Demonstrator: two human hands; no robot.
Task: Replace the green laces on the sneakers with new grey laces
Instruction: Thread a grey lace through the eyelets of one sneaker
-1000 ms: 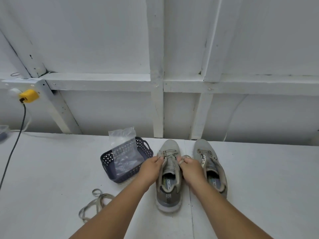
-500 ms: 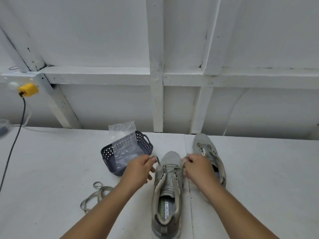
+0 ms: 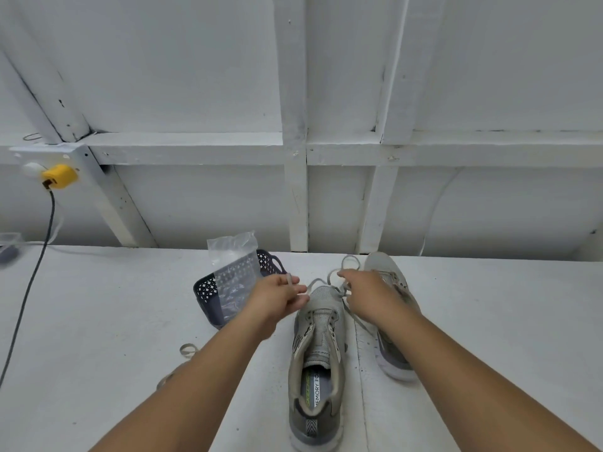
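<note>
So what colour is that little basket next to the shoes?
Dark navy-purple, with a pattern of small cut-out holes in its wall; the basket shows best in the head view.

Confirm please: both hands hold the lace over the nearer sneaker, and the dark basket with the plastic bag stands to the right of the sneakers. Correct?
Not quite. In the head view the dark basket with the plastic bag stands left of the sneakers. Both hands, left and right, do hold the lace over the nearer sneaker.

Open tabletop on both flanks, crowding in the middle

The table (image 3: 98,321) lies bare far left and right of the right sneaker (image 3: 391,321); centrally the left sneaker (image 3: 318,353), dark basket (image 3: 204,290) with its upright plastic bag (image 3: 233,265), a loose lace (image 3: 186,350) near left and the black cable (image 3: 29,288) block passage.
</note>
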